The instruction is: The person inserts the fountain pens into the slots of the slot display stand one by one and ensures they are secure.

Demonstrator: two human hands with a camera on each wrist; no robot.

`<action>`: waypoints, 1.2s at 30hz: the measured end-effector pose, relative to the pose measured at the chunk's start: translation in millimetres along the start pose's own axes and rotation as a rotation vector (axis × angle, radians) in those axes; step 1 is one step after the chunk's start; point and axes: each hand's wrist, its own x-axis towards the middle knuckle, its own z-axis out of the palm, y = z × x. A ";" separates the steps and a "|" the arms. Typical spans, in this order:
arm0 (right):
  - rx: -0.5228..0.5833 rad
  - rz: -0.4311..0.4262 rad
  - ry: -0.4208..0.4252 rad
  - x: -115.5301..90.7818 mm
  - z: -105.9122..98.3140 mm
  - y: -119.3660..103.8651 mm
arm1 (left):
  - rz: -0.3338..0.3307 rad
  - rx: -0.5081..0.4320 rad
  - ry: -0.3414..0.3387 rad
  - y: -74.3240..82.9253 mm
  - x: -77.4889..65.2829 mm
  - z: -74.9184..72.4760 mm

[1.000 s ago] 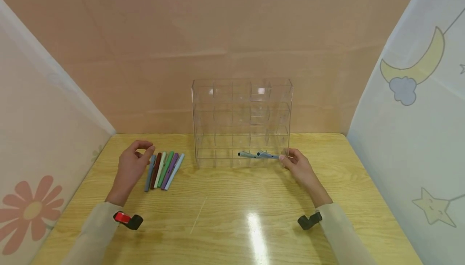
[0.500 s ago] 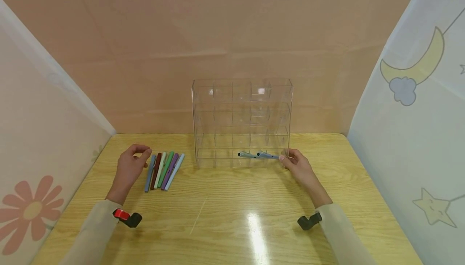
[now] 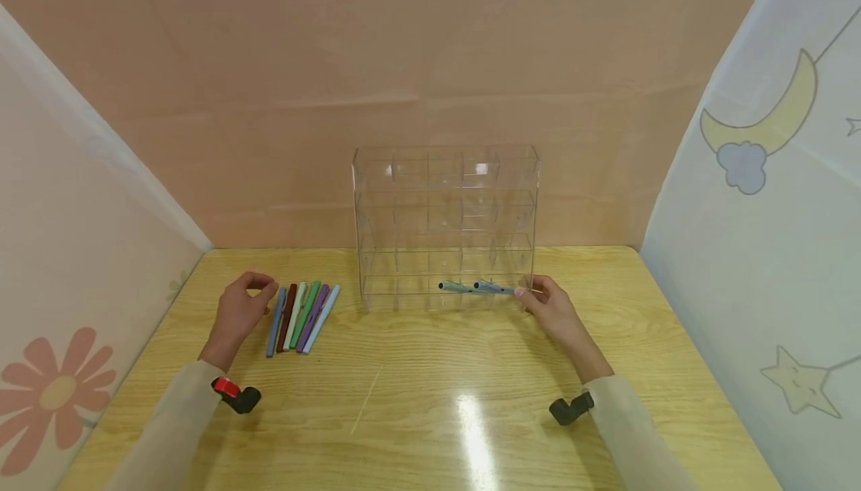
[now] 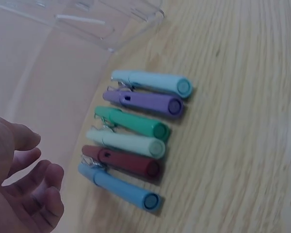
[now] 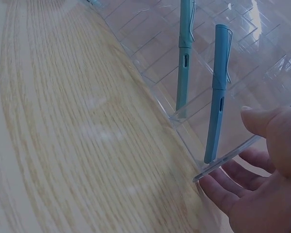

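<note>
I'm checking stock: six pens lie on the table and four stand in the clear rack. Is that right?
Not quite: the head view shows two pens in the clear rack, not four. Six pens do lie on the table.

Text: none legible | labels, brands: none legible | numbers, signs: none
</note>
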 end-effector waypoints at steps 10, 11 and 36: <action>-0.004 0.009 -0.008 0.7 -0.1 -0.1 | -0.093 0.071 -0.050 -16.2 8.1 1.1; -0.005 0.010 -0.007 0.9 -0.1 -0.1 | -0.105 0.076 -0.055 -17.1 8.7 1.2; 0.006 -0.008 -0.004 0.4 -0.6 0.6 | -0.112 0.163 -0.089 -24.4 18.7 8.7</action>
